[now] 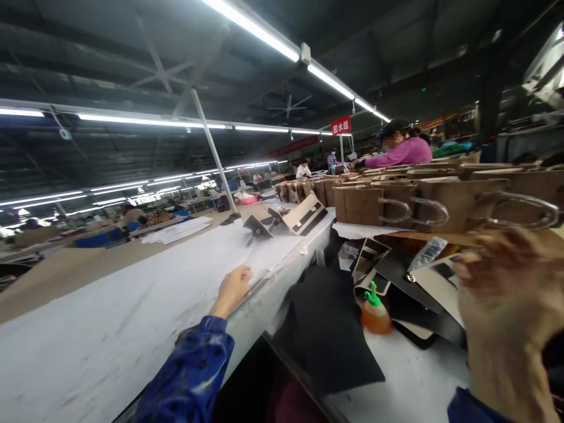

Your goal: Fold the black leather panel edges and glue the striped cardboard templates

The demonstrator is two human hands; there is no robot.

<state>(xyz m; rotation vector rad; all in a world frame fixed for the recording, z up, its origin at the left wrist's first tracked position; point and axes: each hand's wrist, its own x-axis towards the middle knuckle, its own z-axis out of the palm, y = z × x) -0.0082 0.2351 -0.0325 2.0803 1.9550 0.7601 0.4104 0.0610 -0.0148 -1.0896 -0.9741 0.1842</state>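
My left hand (232, 289) is closed at the edge of the white-covered table (167, 294); what its curled fingers hold, if anything, is hidden. Beyond it lie a small black piece with a metal clasp (258, 228) and a beige panel with black strips (306, 214). At the right my right hand (506, 294) is raised, blurred by motion, and its fingertips are smeared. Left of that hand are black and beige pieces with a gold clasp (410, 278), a bottle of orange liquid with a green nozzle (375, 311) and a black sheet (332, 329).
Brown bags with clear handles (356, 205) line the right side. A person in a pink top (408, 151) leans over behind them. White sheets (176, 230) lie on the far left table, near a metal pole (214, 147). More people sit farther back.
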